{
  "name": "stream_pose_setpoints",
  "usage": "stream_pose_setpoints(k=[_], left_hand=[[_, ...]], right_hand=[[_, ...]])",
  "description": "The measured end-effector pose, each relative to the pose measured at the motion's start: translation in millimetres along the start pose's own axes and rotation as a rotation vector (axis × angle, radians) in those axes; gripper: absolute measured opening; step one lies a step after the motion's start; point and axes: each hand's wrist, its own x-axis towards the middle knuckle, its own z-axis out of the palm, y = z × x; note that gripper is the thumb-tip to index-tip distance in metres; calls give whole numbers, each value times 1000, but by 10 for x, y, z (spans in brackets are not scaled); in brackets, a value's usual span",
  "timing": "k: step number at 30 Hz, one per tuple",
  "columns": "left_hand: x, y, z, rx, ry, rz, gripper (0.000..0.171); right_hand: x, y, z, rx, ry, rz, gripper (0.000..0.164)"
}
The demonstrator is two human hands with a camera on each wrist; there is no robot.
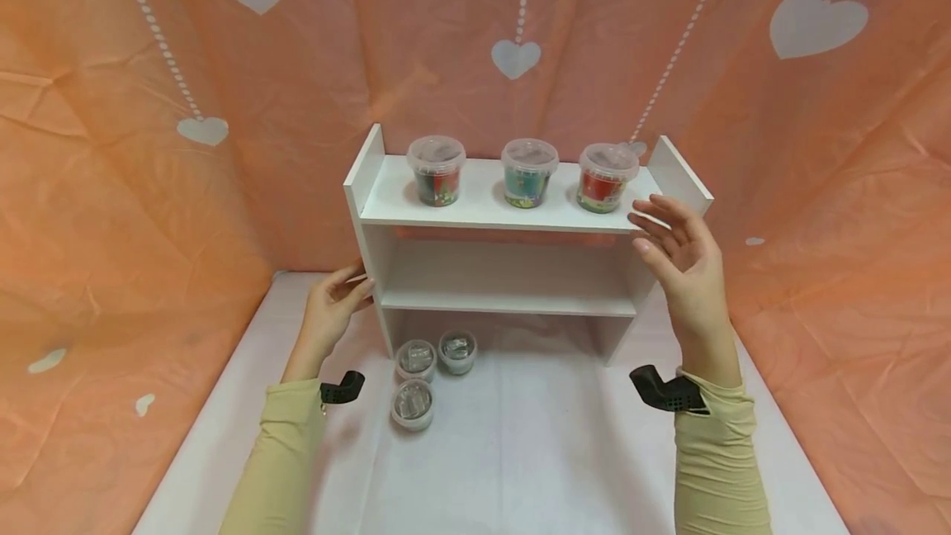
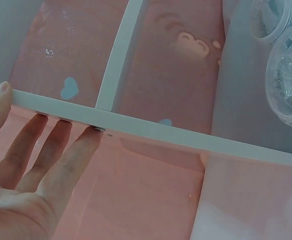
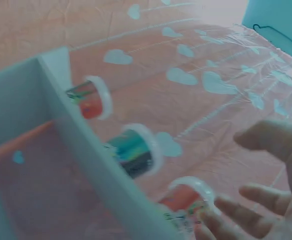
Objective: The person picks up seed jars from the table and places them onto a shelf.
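A white two-tier shelf (image 1: 513, 304) stands on the table. My left hand (image 1: 332, 310) is at its left side panel; in the left wrist view the fingers (image 2: 61, 165) stretch to the panel's outer face, with the thumb at its edge. My right hand (image 1: 687, 271) is raised at the shelf's right end, fingers spread and loosely bent, holding nothing. Nearest to it is a clear-lidded tub with a red label (image 1: 603, 180) on the top board. A teal-labelled tub (image 1: 527, 174) stands mid-board, and a dark-and-red tub (image 1: 437, 172) to the left.
Three small lidded tubs with silvery packets inside, a front one (image 1: 412, 404), a middle one (image 1: 416, 360) and a rear one (image 1: 456, 352), sit on the white table (image 1: 520, 469) by the shelf's left foot. An orange curtain with white hearts (image 1: 461, 89) hangs behind and at both sides.
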Motion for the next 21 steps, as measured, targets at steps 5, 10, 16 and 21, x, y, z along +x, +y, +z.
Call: stream_pose_setpoints(k=[5, 10, 16, 21], left_hand=[[4, 4, 8, -3, 14, -9, 46], [11, -2, 11, -6, 8, -6, 46], [-1, 3, 5, -3, -1, 9, 45], [3, -8, 3, -4, 8, 12, 45]], right_hand=[[-139, 126, 58, 21, -180, 9, 52], [-219, 210, 114, 29, -269, 66, 54], [-315, 321, 183, 8, -369, 76, 57], [-442, 536, 268, 53, -459, 39, 60]])
